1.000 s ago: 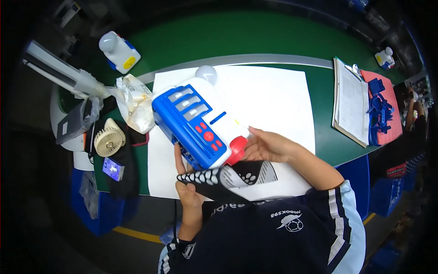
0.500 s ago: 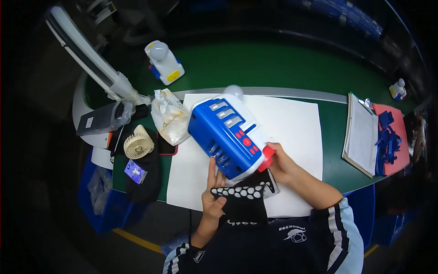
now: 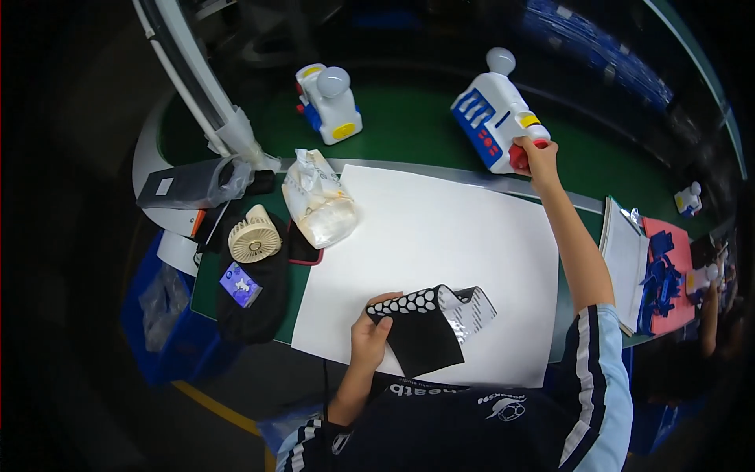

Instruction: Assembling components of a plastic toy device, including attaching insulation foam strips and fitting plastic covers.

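My left hand [image 3: 368,340] pinches the edge of a folded black sheet [image 3: 426,343]. White round dots line its top, and a pale patterned flap sticks out on its right side. Out at the far right of the bench, my right hand [image 3: 542,164] grips the red end of a white and blue toy [image 3: 491,118]. That toy has a round white bulb on top, grey keys and red buttons. A similar white toy [image 3: 329,106] with a bulb and a yellow oval stands farther left on the green surface.
A large white paper [image 3: 440,236] covers the middle of the bench. To its left are a crumpled plastic bag [image 3: 318,206], a small cream fan [image 3: 254,237] and a purple packet [image 3: 240,285]. At right, a clipboard [image 3: 617,267] lies beside blue parts [image 3: 663,275] on a red tray.
My right hand has carried the toy from above the white paper up and right to the far green surface. My left hand keeps the black sheet, now away from the toy.
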`<state>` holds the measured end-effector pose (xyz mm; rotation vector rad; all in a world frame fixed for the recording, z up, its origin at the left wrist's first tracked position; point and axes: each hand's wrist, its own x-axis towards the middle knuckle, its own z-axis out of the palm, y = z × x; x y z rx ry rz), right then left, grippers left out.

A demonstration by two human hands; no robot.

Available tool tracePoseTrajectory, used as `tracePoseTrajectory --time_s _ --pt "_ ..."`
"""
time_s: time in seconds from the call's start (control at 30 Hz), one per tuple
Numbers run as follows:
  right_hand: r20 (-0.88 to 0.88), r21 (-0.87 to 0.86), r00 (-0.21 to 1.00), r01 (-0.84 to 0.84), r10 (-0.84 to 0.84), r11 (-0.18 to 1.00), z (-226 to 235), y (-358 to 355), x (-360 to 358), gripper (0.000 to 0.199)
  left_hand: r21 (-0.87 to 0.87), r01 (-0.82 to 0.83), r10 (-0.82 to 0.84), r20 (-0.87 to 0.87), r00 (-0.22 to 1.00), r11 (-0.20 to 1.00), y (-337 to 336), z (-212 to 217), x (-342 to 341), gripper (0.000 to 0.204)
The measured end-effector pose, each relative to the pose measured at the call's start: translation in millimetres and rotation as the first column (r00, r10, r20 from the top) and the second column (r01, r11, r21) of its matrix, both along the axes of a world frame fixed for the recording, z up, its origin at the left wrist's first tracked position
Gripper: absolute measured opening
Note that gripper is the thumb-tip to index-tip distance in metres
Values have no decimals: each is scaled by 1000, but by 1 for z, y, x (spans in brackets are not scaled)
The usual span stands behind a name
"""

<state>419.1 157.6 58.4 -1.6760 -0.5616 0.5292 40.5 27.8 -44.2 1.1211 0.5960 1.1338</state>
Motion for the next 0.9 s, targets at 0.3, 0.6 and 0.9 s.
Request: tracePoseTrajectory --time_s 0.3,0.6,0.9 --pt "351 -114 907 289 -234 950 -39 62 39 97 -101 25 -38 -129 991 995 -5 -1 -5 31" --pt "939 -54 337 348 -72 936 -17 48 12 85 -71 -33 28 -79 996 997 -4 0 -1 32" --pt "951 -187 180 -316 253 930 34 141 -156 86 -119 -61 51 -81 995 991 -4 1 -2 35"
